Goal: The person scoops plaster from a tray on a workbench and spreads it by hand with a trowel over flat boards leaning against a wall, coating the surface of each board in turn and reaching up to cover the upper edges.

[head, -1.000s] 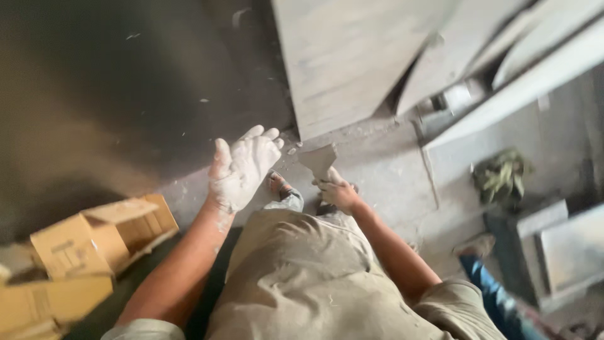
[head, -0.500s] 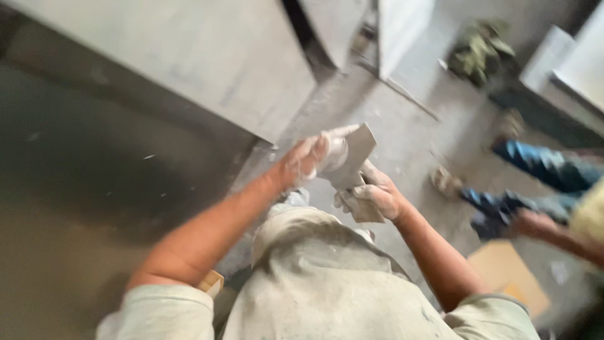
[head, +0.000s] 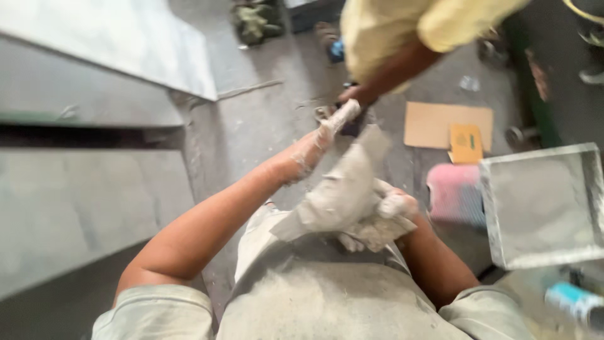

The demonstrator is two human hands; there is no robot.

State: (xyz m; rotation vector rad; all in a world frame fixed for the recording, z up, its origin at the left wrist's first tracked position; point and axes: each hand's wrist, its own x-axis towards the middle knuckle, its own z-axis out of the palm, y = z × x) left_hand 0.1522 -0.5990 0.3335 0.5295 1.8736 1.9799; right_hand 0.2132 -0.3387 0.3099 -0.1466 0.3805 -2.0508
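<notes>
My right hand (head: 395,206) is closed around the handle of a flat trowel (head: 340,192) smeared with grey plaster, held just above my lap. My left hand (head: 338,121), coated in pale plaster, is stretched forward over the floor. Its fingertips lie close to the hand of a co-worker (head: 353,94) in a yellow shirt, who leans in from the top. Motion blur hides whether my left fingers hold anything or touch that hand.
Large grey slabs (head: 94,56) lean and lie at the left. On the dusty floor ahead are a flat cardboard piece (head: 434,119) and a small yellow packet (head: 465,143). At the right are a pink object (head: 453,192), a square grey tile (head: 544,204) and a blue-white can (head: 576,302).
My view has swung to the right. My left hand has left the trowel and reached forward. The co-worker in yellow now leans in with a hand near mine.
</notes>
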